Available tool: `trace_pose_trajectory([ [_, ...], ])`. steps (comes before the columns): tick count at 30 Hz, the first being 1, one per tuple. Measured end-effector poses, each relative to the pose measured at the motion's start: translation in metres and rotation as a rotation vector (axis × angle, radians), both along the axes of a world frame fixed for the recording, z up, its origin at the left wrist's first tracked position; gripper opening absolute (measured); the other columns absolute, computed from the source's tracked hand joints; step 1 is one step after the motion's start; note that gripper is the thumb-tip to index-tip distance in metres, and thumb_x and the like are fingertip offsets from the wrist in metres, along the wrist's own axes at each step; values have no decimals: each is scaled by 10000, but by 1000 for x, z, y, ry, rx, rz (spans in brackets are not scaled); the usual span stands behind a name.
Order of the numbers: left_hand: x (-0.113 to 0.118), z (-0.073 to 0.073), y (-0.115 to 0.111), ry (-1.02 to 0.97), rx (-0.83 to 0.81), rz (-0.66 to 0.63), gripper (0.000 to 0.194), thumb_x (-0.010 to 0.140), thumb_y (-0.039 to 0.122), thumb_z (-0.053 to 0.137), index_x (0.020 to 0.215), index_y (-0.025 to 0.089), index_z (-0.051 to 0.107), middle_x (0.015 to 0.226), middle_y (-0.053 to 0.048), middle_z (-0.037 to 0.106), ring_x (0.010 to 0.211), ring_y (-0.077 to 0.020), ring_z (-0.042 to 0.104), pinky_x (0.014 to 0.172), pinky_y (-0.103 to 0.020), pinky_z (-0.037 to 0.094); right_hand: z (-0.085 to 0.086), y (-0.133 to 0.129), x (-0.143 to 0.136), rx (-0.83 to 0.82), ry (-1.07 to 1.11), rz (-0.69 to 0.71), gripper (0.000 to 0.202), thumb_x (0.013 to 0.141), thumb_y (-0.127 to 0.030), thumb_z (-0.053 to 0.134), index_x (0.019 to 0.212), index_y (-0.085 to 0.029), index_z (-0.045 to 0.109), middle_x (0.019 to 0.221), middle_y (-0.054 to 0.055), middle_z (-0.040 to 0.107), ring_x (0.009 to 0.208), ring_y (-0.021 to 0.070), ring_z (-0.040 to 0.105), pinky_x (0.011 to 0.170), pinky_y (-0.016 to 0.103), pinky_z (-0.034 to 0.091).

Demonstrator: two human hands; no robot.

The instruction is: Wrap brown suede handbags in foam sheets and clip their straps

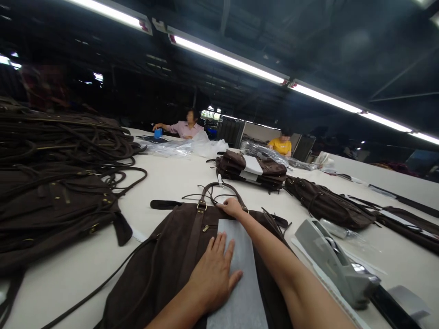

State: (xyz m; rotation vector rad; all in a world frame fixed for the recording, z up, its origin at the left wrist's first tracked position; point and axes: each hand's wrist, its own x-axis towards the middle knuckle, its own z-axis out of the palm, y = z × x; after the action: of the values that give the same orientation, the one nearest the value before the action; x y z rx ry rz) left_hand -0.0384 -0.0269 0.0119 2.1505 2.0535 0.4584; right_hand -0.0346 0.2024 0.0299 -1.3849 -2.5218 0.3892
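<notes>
Head view: left hand (216, 272) palm-down.

So there was just the one cam, worn on the person's head, looking forward and kinda down across the counter (171, 173) from pretty close up. It sat tilted, so the ceiling lights (229, 55) ran at a slant up top, and the far end of the room got in too.
</notes>
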Motion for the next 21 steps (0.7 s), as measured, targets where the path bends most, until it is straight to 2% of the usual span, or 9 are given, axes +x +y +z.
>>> trace_pose_trajectory([
  [3,-2,-8,0,-39,29,-5,754,920,635,274,1493,146,274,1564,-170,144,1451,-308,82,1188,-497,159,-20,12,-15,-35,31,-85,428,783,-576,613,915,-183,722,928,102,726,912,245,665,698,279,443],
  [7,-3,-13,2,-65,24,-2,772,917,650,224,1498,142,252,1563,-180,119,1451,-299,58,1190,-496,147,-33,23,-22,-64,64,-109,337,728,-526,669,899,-240,724,885,46,726,882,217,667,671,260,429],
  [11,-2,-10,3,-63,4,-3,760,920,640,249,1500,149,242,1563,-177,110,1451,-296,52,1190,-496,140,-35,27,-24,-78,58,-69,318,685,-506,711,865,-244,726,850,24,726,864,202,666,647,246,413],
  [15,-1,-3,4,-31,-39,2,735,927,601,312,1497,142,247,1560,-178,105,1446,-310,58,1185,-511,152,-34,23,-26,-66,36,-25,255,731,-461,687,844,-235,720,885,31,733,896,204,666,660,247,412],
  [18,-1,1,4,-12,-67,7,727,921,588,358,1494,151,260,1560,-168,113,1444,-315,78,1183,-513,168,-31,23,-23,-26,19,9,223,788,-401,639,886,-217,718,973,73,728,968,223,652,719,262,426],
  [21,-2,3,5,-9,-78,14,727,915,594,372,1491,163,272,1561,-160,117,1443,-314,99,1181,-513,179,-30,28,-13,18,4,-21,250,829,-331,596,982,-165,703,1072,153,697,1034,261,632,784,298,435],
])
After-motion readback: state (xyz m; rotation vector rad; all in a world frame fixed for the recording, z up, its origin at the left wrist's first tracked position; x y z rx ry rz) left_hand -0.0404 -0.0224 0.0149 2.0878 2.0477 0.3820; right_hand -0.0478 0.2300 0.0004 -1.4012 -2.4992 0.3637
